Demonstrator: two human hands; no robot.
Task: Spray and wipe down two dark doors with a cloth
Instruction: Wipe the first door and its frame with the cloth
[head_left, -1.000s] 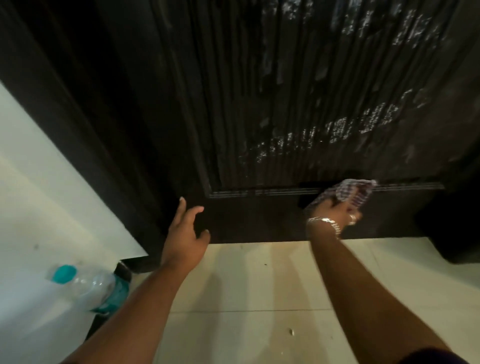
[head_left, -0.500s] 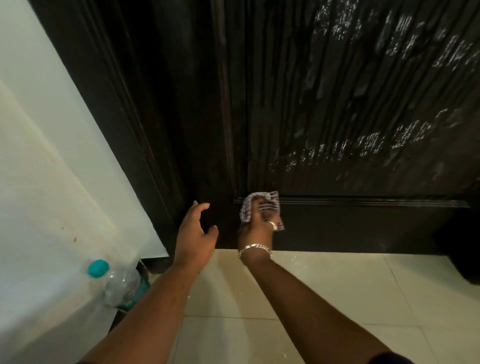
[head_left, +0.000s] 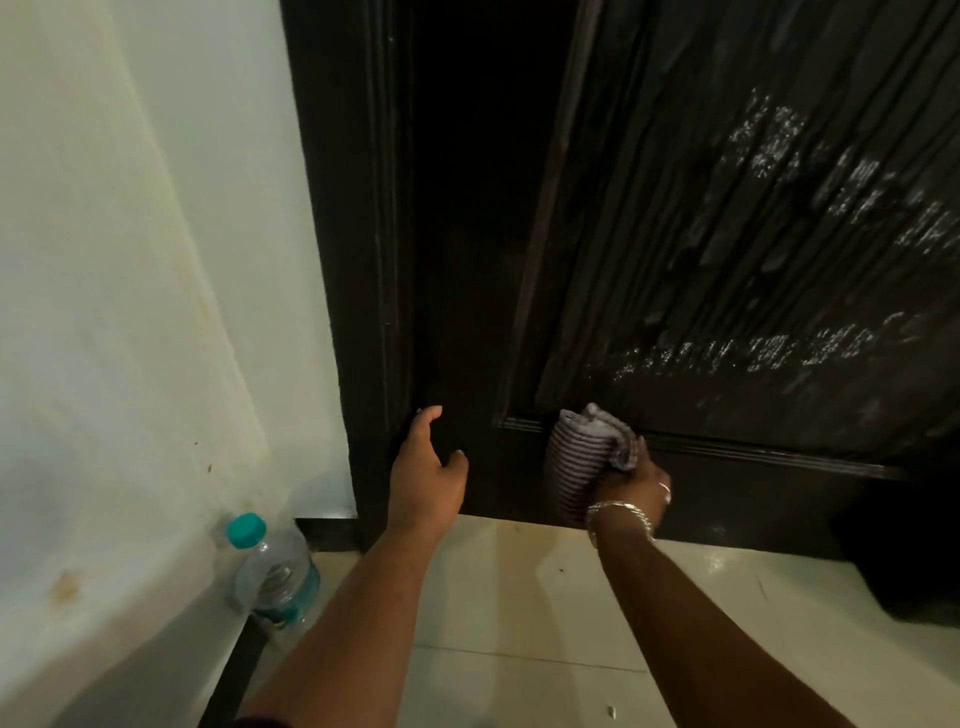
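Forearms are reaching up from the bottom edge of the view, over pale floor tiles (head_left: 519, 613). Near the left elbow, a clear plastic bottle (head_left: 272, 571) with a teal cap is standing against the white wall (head_left: 130, 312), well behind and to the left of the left fingertips.

The left hand (head_left: 423, 480) is hovering with its fingers (head_left: 428, 415) loosely spread and released, holding nothing; whether the tips are touching the dark surface ahead of them cannot be told. Just beyond those fingertips, the dark door frame (head_left: 353, 260) is rising beside the wall.

The right hand (head_left: 631, 488), wearing a silver bracelet (head_left: 621, 512) at the wrist and a ring, is grasping a striped cloth (head_left: 582, 457), fingers curled round its right side. The cloth is bunching out to the left of and above those fingers, and it is pressing against the low part of the dark door (head_left: 727, 234), right at the horizontal moulding that is running off to the right of the knuckles.

Farther up, above the right fingers, the grooved door panel is showing whitish wet streaks and patches across its right half. Between the two hands and above them, the door's plain left edge is sitting in deep shadow.
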